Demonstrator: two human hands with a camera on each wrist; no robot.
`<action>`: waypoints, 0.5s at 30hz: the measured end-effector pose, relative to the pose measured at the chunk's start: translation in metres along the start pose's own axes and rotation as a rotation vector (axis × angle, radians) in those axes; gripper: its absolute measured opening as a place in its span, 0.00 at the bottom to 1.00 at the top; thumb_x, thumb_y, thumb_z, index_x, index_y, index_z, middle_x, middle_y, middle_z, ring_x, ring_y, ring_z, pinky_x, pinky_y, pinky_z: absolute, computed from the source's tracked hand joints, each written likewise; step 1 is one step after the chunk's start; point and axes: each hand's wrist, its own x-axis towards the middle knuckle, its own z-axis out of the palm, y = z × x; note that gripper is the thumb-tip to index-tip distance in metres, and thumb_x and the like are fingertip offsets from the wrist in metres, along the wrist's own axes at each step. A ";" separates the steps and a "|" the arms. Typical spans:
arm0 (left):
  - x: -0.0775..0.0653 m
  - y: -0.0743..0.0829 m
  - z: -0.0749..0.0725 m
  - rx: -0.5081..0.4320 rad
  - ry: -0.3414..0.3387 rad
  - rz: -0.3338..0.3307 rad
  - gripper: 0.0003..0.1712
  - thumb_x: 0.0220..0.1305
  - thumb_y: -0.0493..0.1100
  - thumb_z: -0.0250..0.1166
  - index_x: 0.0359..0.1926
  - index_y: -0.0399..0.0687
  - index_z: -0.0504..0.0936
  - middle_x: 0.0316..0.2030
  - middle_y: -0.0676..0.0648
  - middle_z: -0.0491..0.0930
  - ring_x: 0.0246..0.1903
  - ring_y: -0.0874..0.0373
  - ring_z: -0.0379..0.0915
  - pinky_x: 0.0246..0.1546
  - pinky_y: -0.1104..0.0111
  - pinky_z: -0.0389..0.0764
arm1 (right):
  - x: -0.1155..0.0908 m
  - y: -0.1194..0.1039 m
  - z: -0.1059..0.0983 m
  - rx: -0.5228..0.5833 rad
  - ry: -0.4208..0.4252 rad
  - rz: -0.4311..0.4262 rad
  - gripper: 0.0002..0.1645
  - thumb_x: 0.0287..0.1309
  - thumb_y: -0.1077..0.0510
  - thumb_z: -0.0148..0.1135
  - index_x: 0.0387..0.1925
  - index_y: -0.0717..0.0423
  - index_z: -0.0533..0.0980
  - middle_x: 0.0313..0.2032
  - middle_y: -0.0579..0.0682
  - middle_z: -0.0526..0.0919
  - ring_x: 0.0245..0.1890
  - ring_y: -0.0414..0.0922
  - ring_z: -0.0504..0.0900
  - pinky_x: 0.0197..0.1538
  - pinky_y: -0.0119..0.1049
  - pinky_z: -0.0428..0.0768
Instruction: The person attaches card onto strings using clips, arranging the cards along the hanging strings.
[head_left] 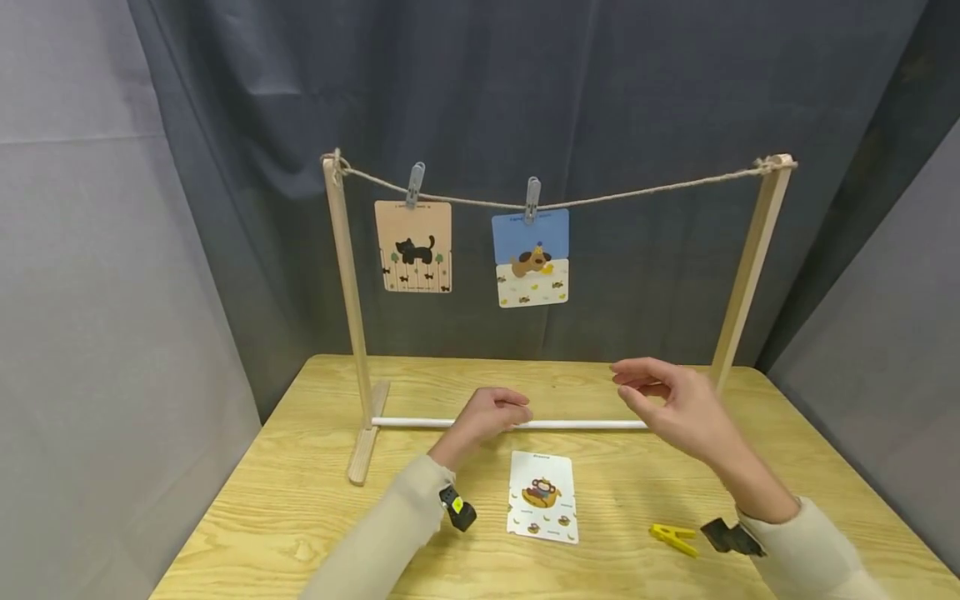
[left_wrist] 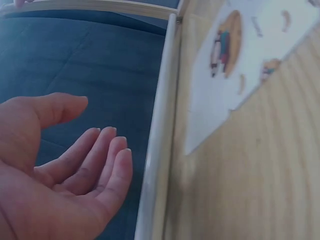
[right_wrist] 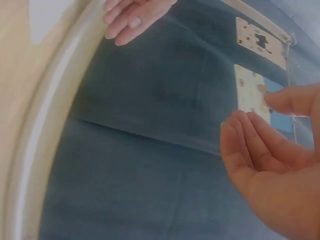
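My left hand hovers near the white rod, thumb apart from loosely bent fingers, with nothing in it. In the left wrist view the gap between thumb and fingers is bare. Higher up on the right, my right hand is in the air with relaxed fingers, also holding nothing. Between the forearms a white card with a monkey on a banana lies flat on the table. A yellow clothespin lies by the right wrist. Grey clothespins hold a black cat card and a blue-topped dog card on a twine line.
Two wooden posts, left and right, carry the twine across the table. The left post stands on a wooden foot. A dark curtain hangs behind, and grey cloth panels flank both sides.
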 end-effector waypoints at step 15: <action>-0.007 -0.020 0.002 0.267 -0.119 -0.048 0.18 0.58 0.42 0.77 0.49 0.40 0.88 0.39 0.53 0.87 0.40 0.59 0.81 0.47 0.60 0.82 | -0.044 0.062 0.012 0.024 -0.149 0.086 0.14 0.68 0.59 0.68 0.53 0.51 0.84 0.45 0.46 0.89 0.42 0.38 0.86 0.44 0.32 0.84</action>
